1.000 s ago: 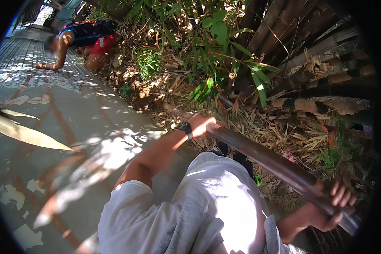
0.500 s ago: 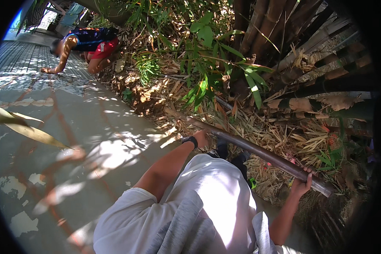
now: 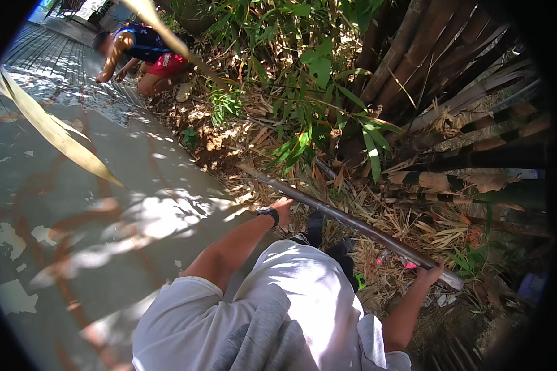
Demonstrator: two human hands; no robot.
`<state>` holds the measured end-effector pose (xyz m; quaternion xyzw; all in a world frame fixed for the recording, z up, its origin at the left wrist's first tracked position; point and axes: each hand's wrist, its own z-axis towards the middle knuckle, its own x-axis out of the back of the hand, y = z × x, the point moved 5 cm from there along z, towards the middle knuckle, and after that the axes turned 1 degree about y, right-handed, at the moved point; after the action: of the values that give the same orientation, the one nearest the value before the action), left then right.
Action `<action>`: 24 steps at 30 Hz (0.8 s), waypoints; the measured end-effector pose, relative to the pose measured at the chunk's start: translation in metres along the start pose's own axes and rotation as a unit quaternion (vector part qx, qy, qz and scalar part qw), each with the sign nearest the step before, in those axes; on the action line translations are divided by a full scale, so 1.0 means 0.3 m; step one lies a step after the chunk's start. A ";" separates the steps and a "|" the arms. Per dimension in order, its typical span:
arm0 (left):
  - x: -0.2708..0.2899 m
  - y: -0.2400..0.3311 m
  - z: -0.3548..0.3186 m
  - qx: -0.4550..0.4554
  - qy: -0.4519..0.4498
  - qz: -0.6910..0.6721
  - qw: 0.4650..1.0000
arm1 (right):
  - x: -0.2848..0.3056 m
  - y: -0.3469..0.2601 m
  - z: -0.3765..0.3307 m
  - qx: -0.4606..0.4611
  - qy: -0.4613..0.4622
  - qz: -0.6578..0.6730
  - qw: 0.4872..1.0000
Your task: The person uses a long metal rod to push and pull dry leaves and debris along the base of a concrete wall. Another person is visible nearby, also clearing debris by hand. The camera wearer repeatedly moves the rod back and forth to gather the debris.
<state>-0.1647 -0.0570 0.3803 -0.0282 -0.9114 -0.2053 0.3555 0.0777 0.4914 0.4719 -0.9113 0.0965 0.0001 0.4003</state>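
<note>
Two hands [image 3: 284,209] around long, smooth, grey-brown bamboo pole [image 3: 353,224] above dry straw [image 3: 414,222].

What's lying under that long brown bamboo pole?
Under the long brown bamboo pole, held by both hands, lie dry straw-coloured leaf litter and small pink scraps. The ground beneath the litter is hidden.

Left arm extends forward and slightly right, elbow nearly straight, dark band on wrist. Left hand [image 3: 283,209] palm-down, fingers curled in a grasp. Right arm bent at the elbow, forearm rising up and right. Right hand [image 3: 428,274] fingers wrapped closed, knuckles facing the camera.
</note>
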 end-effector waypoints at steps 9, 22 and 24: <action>0.032 -0.125 0.233 -0.259 0.116 0.076 0.956 | -0.173 -0.125 -0.904 0.145 -0.677 0.047 0.720; 0.150 0.254 -0.055 -0.159 -0.109 0.099 0.976 | 0.145 -0.344 -0.620 0.146 -0.502 0.099 0.847; 0.189 0.254 -0.110 -0.124 -0.122 0.055 0.983 | 0.191 -0.348 -0.642 0.117 -0.503 0.094 0.851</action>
<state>-0.1709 -0.0057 0.4666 -0.1465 -0.9125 -0.2919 0.2462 0.1376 0.4096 0.6746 -0.7195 -0.0337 0.4850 0.4959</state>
